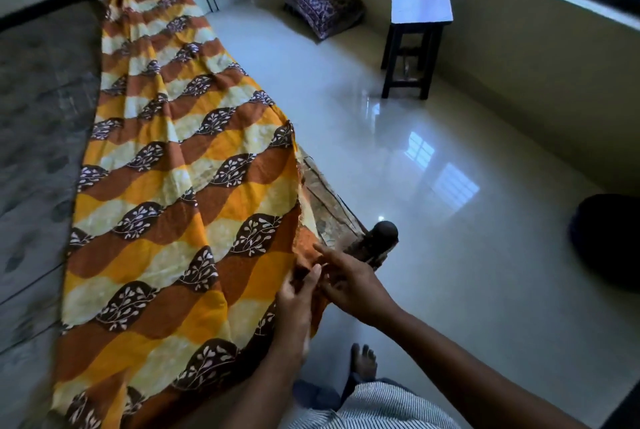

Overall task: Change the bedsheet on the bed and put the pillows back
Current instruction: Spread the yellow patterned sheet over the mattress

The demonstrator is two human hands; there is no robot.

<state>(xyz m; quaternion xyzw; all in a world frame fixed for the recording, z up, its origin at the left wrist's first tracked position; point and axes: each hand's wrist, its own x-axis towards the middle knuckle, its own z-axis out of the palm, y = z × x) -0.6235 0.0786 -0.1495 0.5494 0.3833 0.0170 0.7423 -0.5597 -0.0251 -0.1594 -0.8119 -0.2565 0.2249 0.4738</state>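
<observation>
The patterned orange, yellow and brown bedsheet (166,193) is laid as a long, narrow strip on the bed. Its long axis runs from below the hands, away from the person, to a far end that rises against the wall. Its right edge is gathered at the hands, where it hangs over the side of the bed. That edge is pinched between the thumb and fingers of the left hand (298,297), and just beside it the same edge is pinched by the curled fingertips of the right hand (349,285). A grey mattress (38,123) is left bare to the left of the hands, beyond the sheet. A dark rounded bedpost (383,234) is seen just past the right hand. A purple patterned pillow (322,6) and a dark wooden stool (419,23) are set on the glossy floor (467,255), well beyond the hands.
</observation>
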